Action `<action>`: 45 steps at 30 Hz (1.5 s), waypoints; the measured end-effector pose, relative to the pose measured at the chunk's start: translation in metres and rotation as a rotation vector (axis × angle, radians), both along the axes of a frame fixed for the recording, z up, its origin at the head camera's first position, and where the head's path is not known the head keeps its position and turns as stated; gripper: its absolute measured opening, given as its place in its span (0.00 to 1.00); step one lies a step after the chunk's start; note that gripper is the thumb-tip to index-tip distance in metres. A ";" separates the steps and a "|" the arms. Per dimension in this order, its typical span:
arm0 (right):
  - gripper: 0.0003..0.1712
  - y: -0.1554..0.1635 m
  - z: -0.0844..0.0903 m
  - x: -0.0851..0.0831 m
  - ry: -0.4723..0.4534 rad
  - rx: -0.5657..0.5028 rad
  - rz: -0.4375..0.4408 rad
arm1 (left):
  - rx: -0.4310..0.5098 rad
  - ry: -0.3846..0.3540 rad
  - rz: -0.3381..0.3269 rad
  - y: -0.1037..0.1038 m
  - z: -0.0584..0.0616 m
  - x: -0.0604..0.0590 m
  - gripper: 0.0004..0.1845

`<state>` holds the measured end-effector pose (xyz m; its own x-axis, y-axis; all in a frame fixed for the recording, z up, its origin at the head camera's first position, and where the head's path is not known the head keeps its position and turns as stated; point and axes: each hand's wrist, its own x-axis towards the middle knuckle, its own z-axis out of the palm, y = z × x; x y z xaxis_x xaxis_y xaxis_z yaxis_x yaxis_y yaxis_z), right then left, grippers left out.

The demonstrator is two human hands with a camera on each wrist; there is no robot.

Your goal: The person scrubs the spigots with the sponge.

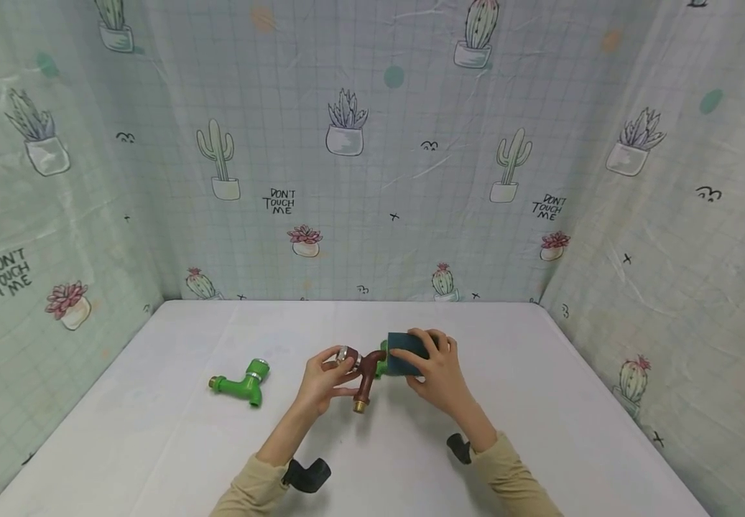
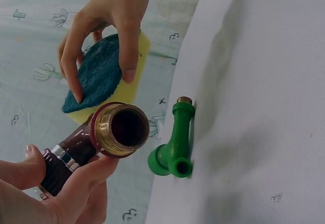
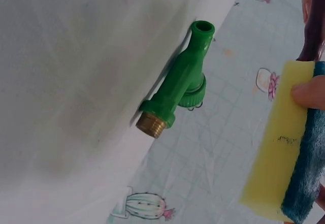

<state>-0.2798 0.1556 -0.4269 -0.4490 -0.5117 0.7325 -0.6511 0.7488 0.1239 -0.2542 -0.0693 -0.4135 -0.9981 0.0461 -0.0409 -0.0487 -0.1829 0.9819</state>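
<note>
Head view: left hand [image 1: 325, 377] grips dark red-brown tap [image 1: 364, 373] at chrome-ringed knob end; brass threaded end points down toward 6 o'clock, long axis roughly vertical, held above white table [image 1: 152, 431] near centre. Right hand [image 1: 435, 370] curls fingers round sponge [image 1: 406, 354], teal face up, touching tap's right side at 3 o'clock. Green tap [image 1: 243, 380] lies on table at 9 o'clock, well apart.

Left wrist view: brown tap [image 2: 96, 142] shows open brass mouth facing camera; thumb and fingers clamp ribbed knob. Sponge [image 2: 99, 79], teal over yellow, pinched at 12 o'clock.

Right wrist view: sponge [image 3: 284, 148] yellow side visible, fingertip on edge; green tap [image 3: 180, 82] lies diagonal, brass end toward 7 o'clock.
</note>
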 end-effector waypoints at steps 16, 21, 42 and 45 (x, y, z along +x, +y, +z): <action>0.27 0.002 0.007 0.007 -0.047 -0.155 0.074 | -0.039 -0.007 0.012 -0.001 0.002 0.000 0.21; 0.28 -0.008 0.013 0.013 -0.112 -0.135 0.072 | -0.053 -0.005 0.017 0.000 0.000 0.000 0.21; 0.23 -0.010 0.015 0.008 -0.211 -0.209 -0.159 | -0.147 0.092 0.055 0.005 0.008 0.004 0.20; 0.24 -0.019 0.020 0.009 -0.220 -0.252 -0.109 | -0.150 0.084 0.053 0.006 0.008 0.003 0.20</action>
<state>-0.2709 0.1368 -0.4071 -0.6521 -0.2680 0.7092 -0.5566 0.8044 -0.2078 -0.2514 -0.0632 -0.4052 -0.9991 -0.0071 0.0408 0.0410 -0.0338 0.9986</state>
